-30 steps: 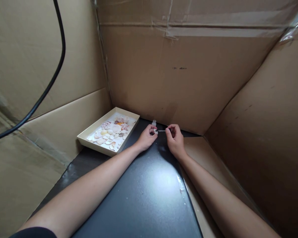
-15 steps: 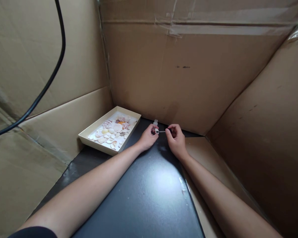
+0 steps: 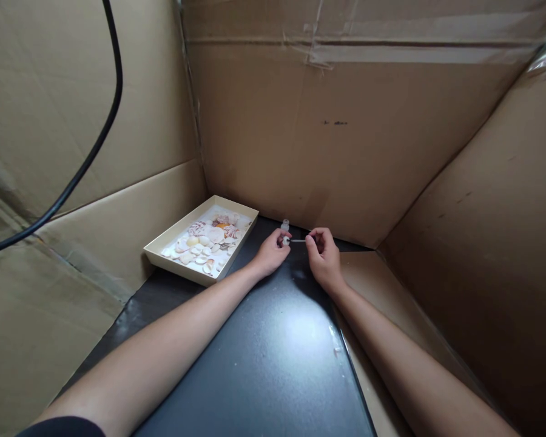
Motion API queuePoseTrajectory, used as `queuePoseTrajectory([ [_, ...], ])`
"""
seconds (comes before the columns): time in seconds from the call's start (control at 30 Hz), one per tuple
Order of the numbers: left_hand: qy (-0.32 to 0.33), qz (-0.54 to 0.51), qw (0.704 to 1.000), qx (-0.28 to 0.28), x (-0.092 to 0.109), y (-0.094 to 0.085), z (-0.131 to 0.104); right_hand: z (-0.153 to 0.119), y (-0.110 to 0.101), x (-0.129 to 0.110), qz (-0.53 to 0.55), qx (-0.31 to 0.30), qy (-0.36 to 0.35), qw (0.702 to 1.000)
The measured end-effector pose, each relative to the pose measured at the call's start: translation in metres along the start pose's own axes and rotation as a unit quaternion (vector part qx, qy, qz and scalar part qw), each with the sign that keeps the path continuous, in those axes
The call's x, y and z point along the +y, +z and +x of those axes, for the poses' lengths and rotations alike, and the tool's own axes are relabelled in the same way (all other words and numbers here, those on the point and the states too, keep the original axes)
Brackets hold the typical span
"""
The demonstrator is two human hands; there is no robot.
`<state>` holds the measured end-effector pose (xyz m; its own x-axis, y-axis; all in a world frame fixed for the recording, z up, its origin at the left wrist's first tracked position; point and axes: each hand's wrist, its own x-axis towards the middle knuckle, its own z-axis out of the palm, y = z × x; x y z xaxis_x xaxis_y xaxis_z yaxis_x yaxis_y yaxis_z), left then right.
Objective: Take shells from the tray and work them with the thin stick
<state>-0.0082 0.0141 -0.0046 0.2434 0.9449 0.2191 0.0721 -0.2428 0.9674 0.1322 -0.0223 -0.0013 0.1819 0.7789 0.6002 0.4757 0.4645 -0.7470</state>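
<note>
My left hand (image 3: 273, 250) is closed, pinching a small white seashell (image 3: 286, 241) between thumb and fingertips. My right hand (image 3: 324, 258) is closed on a thin, pale-shafted brush (image 3: 298, 241), held level. Its dark tip points left and meets the shell, though the exact contact is too small to make out. Just behind my left fingertips stands a small clear bottle (image 3: 285, 224), its lower part hidden. To the left, a shallow cream tray (image 3: 182, 269) holds several shells (image 3: 204, 233) in white, orange and reddish stripes.
A dark, glossy tabletop (image 3: 255, 364) lies under both forearms. Cardboard walls (image 3: 273, 133) close in the back and sides, and a cardboard sheet (image 3: 359, 273) lies along the right edge. A black cable (image 3: 116, 91) hangs at the upper left.
My right hand has shifted slightly right with the brush, so more of its shaft shows between the hands. The shell has turned or tilted slightly in my left fingers.
</note>
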Motion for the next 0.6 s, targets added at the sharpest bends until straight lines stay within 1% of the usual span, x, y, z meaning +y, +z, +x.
queuePoseTrajectory([
  [0.13, 0.007, -0.011, 1.0, 0.004, -0.0006, 0.0007, -0.0001, -0.0004, 0.0005, -0.0002, -0.008, -0.018, 0.002, 1.0],
  [0.27, 0.007, -0.027, 1.0, 0.003, -0.0018, 0.0018, 0.0003, -0.0001, 0.0003, 0.0, -0.015, 0.002, -0.003, 1.0],
  [0.43, 0.015, -0.023, 1.0, 0.003, -0.0023, 0.0019, 0.0003, -0.0002, 0.0002, -0.0001, -0.003, -0.012, -0.001, 1.0],
  [0.6, 0.013, -0.005, 1.0, 0.001, -0.0013, 0.0009, -0.0004, -0.0004, 0.0005, -0.001, -0.009, 0.007, -0.003, 1.0],
])
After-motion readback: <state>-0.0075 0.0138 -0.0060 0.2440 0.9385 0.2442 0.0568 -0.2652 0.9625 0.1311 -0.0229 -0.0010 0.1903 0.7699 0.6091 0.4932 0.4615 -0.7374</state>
